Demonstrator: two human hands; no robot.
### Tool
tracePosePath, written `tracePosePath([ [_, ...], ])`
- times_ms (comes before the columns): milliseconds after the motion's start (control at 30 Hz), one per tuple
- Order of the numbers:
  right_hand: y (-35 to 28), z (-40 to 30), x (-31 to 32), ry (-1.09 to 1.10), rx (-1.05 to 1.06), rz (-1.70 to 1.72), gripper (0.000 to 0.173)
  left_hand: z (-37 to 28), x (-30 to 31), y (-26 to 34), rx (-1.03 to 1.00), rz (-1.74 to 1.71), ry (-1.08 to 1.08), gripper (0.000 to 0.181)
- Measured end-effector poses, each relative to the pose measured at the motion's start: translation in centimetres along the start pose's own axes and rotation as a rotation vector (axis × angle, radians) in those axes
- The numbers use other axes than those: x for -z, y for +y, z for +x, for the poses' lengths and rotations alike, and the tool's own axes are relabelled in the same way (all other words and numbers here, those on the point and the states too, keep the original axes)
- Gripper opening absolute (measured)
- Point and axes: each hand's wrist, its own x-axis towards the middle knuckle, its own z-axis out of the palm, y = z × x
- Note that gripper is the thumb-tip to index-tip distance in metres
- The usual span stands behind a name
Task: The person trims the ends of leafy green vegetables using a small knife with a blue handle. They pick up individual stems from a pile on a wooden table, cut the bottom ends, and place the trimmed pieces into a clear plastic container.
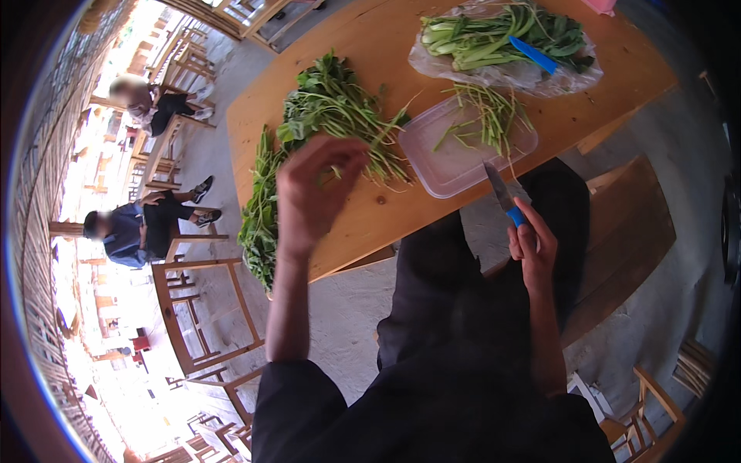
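Observation:
My right hand (534, 240) grips a small knife by its blue handle (514, 216). Its steel blade (499, 186) points up toward the near rim of a clear plastic container lid or shallow tray (431, 144). Cut green stems (492, 118) lie in the right part of that tray. Raised and motion-blurred, my left hand (318, 185) is over the leafy greens, with fingers curved, a gap inside the thumb and nothing visible in it. Behind it spreads a bunch of leafy greens (330, 104) with long stems. More greens (259, 214) line the table's left edge, partly hidden by my hand.
On the wooden table (359, 35), a plastic bag (425, 63) bears stemmed greens (480, 37) with a blue plastic knife sheath (532, 55) on top. A pink object (602, 6) sits at the far edge. Two people sit at left among wooden chairs (202, 312). A wooden bench (628, 249) stands right.

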Motion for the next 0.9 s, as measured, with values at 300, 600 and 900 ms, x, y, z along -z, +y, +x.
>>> tracePosePath([
  [300,-6.5,0.6,-2.4,-0.071,0.342,-0.667,0.054,-3.5,-10.8,0.0,-0.041,0.081,0.135,0.016],
  [600,-9.5,1.1,-2.7,-0.151,0.277,-0.983,0.068,-3.4,-11.6,0.4,-0.039,0.088,0.096,0.024],
  [900,-10.8,1.4,-2.7,-0.236,0.218,-1.101,0.075,-3.4,-12.2,0.4,-0.006,0.054,0.110,0.026],
])
